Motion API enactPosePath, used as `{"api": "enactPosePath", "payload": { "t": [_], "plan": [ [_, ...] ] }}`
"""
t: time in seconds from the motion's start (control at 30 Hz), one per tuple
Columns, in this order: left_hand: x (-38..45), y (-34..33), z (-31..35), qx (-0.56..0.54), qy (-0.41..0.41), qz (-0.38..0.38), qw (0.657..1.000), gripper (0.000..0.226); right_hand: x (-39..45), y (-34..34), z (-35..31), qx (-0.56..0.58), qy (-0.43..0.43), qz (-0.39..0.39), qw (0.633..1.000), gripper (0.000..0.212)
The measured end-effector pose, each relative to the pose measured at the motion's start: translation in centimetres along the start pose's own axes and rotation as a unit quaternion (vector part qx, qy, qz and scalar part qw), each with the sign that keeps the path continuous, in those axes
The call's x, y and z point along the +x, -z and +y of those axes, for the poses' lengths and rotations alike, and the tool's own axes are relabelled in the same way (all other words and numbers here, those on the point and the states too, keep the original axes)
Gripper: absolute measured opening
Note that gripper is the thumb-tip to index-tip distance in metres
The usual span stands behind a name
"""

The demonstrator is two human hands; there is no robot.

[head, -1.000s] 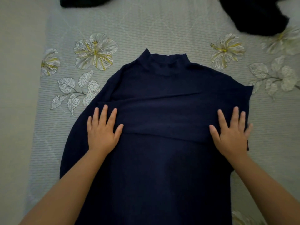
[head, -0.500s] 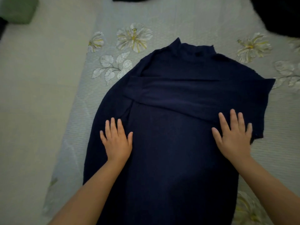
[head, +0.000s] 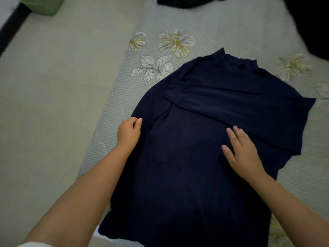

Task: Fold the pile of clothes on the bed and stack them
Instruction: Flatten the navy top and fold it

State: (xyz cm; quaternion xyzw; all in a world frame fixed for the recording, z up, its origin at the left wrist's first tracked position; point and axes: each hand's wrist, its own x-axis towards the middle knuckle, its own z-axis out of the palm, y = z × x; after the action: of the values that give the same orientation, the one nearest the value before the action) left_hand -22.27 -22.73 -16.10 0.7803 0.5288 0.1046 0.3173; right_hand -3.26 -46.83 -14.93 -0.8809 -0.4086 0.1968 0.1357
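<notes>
1. Top (head: 204,157) – a navy high-neck one, spread flat on the bed (head: 124,97), neck away from the person, one sleeve (head: 231,106) laid across the chest.
2. Left hand (head: 128,132) pinches the top's left edge, likely to fold that side inward.
3. Right hand (head: 243,150) lies flat and relaxed mid-chest – probably pinning the cloth so it won't drag.
4. More dark clothes (head: 187,1) wait at the far edge, well apart.

Dim flat light, soft blur, wide-angle edges
</notes>
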Motion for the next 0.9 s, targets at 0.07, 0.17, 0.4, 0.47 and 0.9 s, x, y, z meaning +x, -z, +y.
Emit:
{"api": "enactPosePath", "payload": {
  "t": [0.07,0.17,0.4,0.47,0.9],
  "plan": [
    [1.5,0.8,-1.2,0.05,-0.042,-0.026,0.998,0.024,1.4,-0.6,-2.2,0.022,0.002,-0.016,1.0,0.058],
    [2.2,1.1,-3.0,0.127,-0.058,-0.095,0.986,0.056,4.6,-2.2,-6.3,0.042,-0.002,-0.022,0.999,0.051],
    [4.6,1.5,-4.6,-0.049,-0.073,-0.114,0.99,0.032,13.3,-5.4,-15.3,0.006,-0.085,0.009,0.996,0.054],
    [5.9,2.6,-5.4,-0.071,-0.086,-0.097,0.989,0.027,15.1,-6.1,-17.0,0.007,-0.117,0.014,0.993,0.051],
    [10.9,4.5,-13.5,0.083,-0.119,-0.168,0.975,0.086,25.8,-5.8,-26.7,0.102,-0.005,0.055,0.993,0.04]
  ]
}}
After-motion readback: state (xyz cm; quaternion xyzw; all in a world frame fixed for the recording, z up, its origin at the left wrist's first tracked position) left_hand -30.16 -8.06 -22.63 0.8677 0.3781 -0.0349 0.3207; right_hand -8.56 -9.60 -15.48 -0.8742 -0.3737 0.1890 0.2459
